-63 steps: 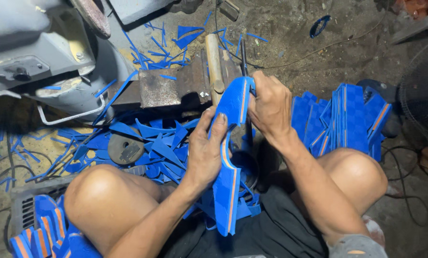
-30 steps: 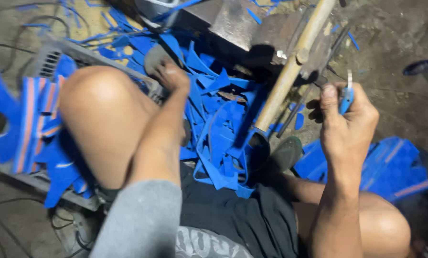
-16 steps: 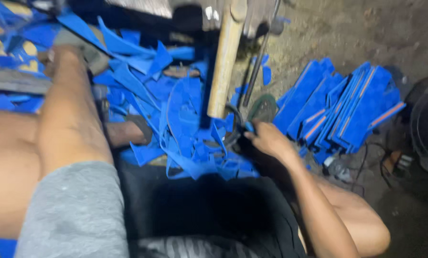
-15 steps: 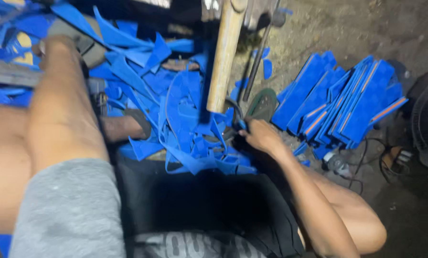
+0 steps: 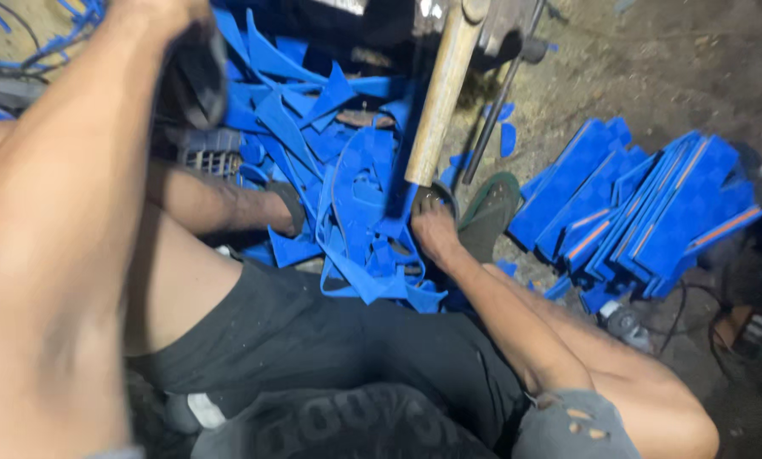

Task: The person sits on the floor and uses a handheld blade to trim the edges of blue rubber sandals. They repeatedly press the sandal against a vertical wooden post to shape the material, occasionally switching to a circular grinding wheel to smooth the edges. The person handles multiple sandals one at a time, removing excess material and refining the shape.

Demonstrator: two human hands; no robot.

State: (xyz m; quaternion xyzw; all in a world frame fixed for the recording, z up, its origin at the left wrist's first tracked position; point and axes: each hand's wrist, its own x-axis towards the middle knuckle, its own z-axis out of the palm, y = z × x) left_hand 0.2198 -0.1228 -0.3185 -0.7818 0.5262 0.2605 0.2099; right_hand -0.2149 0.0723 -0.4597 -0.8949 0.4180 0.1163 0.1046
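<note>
Down by the wooden handle (image 5: 439, 93), right hand (image 5: 435, 231) reaching into blue offcuts (image 5: 360, 183) near green sandal (image 5: 489, 212); grip hidden, cannot tell. Left hand (image 5: 164, 21) up at frame top, clutching something dark (image 5: 196, 72). Best to pick by feel carefully, clear of the cut blue sheet stack (image 5: 645, 212).

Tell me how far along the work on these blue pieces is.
Done: a stack of cut blue pieces lies on the right, and blue offcuts are heaped between the legs. In hand: the right hand reaches into the offcuts beside the wooden handle; the left hand is at a dark object, top left, its grip blurred. Left: cannot tell; no uncut sheet shows clearly.
</note>
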